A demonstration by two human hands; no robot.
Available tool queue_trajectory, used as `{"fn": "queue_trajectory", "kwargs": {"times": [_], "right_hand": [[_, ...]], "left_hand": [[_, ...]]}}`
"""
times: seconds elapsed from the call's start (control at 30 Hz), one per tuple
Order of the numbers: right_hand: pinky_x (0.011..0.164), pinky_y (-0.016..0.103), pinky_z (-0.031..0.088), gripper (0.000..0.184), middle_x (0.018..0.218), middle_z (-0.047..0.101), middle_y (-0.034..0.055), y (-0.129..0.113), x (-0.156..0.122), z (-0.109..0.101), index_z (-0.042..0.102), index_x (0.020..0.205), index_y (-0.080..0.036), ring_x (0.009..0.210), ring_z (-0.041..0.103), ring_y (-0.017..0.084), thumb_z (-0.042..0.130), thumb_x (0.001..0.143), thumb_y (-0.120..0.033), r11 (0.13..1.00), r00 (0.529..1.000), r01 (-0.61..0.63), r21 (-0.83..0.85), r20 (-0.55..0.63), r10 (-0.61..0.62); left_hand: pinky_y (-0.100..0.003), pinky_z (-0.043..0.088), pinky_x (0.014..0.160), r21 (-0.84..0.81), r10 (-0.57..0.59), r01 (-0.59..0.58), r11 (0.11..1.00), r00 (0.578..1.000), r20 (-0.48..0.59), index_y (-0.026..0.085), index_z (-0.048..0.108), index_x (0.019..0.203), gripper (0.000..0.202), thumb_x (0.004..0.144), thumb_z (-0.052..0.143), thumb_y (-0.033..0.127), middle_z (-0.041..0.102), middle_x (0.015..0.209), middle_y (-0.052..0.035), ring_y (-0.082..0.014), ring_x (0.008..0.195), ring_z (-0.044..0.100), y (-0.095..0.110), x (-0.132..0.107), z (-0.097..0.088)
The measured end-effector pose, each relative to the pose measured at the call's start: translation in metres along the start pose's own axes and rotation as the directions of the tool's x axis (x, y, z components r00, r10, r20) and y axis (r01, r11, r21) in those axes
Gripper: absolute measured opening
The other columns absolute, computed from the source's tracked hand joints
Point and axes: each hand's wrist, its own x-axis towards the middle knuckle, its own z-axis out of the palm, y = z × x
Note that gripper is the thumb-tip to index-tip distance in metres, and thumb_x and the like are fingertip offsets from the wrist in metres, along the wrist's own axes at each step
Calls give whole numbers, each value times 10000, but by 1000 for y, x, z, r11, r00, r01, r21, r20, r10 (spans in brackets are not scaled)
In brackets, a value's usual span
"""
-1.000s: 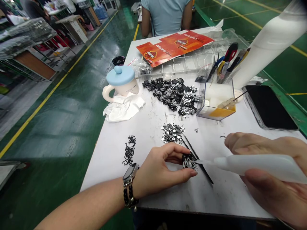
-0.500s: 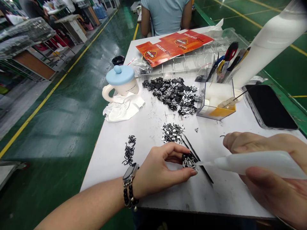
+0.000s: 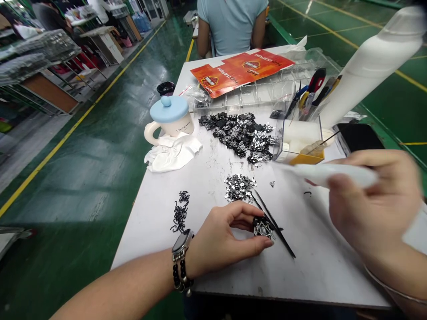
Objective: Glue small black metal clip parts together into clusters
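My left hand rests on the white table and pinches a small black and silver metal badge between thumb and forefinger. Black tweezers lie on the table just beside that badge. My right hand is raised above the table at the right, blurred, with its fingers wrapped round a white squeeze bottle whose nozzle points left. A small heap of silver parts lies just beyond my left hand. A larger heap of black and silver badges lies further back.
A cluster of small black clips lies left of my hand. A blue-lidded mug and white cloth sit at the left edge. A clear box, tool tray, orange cartons, phone. A person stands beyond the table's far end.
My right hand has lifted the white bottle up and away from the badge, towards the clear box. My left hand still pinches the badge in the same place.
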Motion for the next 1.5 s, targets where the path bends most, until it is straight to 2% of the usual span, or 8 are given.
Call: {"fn": "queue_trajectory", "kwargs": {"times": [0.17, 0.33, 0.47, 0.7, 0.87, 0.97, 1.27, 1.5], "right_hand": [[614, 270, 426, 194, 764, 548, 5, 27, 4, 23, 468, 807, -212, 690, 558, 145, 651, 792, -274, 987, 926, -3, -163, 372, 65], [565, 267, 416, 190, 806, 582, 32, 40, 6, 40, 430, 877, -204, 661, 575, 163, 588, 811, -286, 960, 909, 9, -281, 403, 109], [574, 293, 409, 175, 771, 567, 49, 41, 6, 32, 446, 869, -185, 663, 550, 186, 584, 817, -280, 939, 882, 59, -339, 458, 110], [694, 340, 431, 59, 810, 572, 59, 36, 3, 24, 614, 847, -179, 766, 529, 199, 556, 846, -171, 914, 763, 211, -347, 643, 67], [739, 378, 435, 126, 813, 596, 76, 35, 6, 26, 620, 814, -163, 801, 537, 216, 511, 875, -151, 930, 762, 177, -321, 643, 77], [688, 304, 451, 116, 775, 605, 39, 21, 5, 22, 596, 797, -170, 755, 552, 169, 518, 882, -155, 971, 759, 96, -217, 647, 70], [606, 221, 451, 139, 731, 597, -6, -10, -6, 18, 606, 818, -192, 679, 559, 103, 519, 919, -231, 984, 776, -155, 93, 628, 63], [626, 234, 485, 117, 787, 640, -4, -7, -17, 20, 630, 909, -236, 723, 595, 114, 547, 898, -153, 973, 824, -93, 211, 565, -44]], "left_hand": [[-298, 568, 802, -11, -11, 11, 1000, 1000, 10, 146, 622, 982, 338, 693, 752, 264, 717, 856, -46, -153, 795, 680, 0, -1, 1], [-300, 564, 793, -14, -36, 37, 999, 999, 23, 151, 617, 972, 330, 685, 746, 250, 713, 850, -42, -157, 796, 675, 3, 0, 1], [-287, 560, 790, 1, -32, 32, 999, 999, 34, 154, 613, 986, 333, 692, 737, 251, 714, 864, -42, -154, 798, 672, 4, 1, 0], [-254, 558, 778, 171, -36, 42, 984, 999, -37, 202, 635, 1002, 307, 718, 703, 296, 710, 863, -25, -164, 823, 666, -3, 4, -4], [-255, 565, 742, 198, -35, 46, 979, 998, -58, 227, 655, 982, 307, 714, 704, 370, 720, 904, -38, -196, 840, 674, -10, 6, -7], [-296, 541, 842, 165, -41, 55, 985, 995, -85, 231, 664, 989, 318, 709, 714, 374, 716, 982, -49, -219, 928, 661, -11, 5, -9], [-379, 462, 965, -267, 43, -35, 963, 999, 23, 189, 611, 1005, 357, 695, 769, 268, 648, 1197, -108, -201, 987, 641, -9, 0, -9], [-398, 462, 963, -325, 120, -103, 940, 992, 32, 171, 619, 977, 346, 672, 780, 195, 668, 1125, -109, -212, 996, 642, -5, -4, -6]]}}
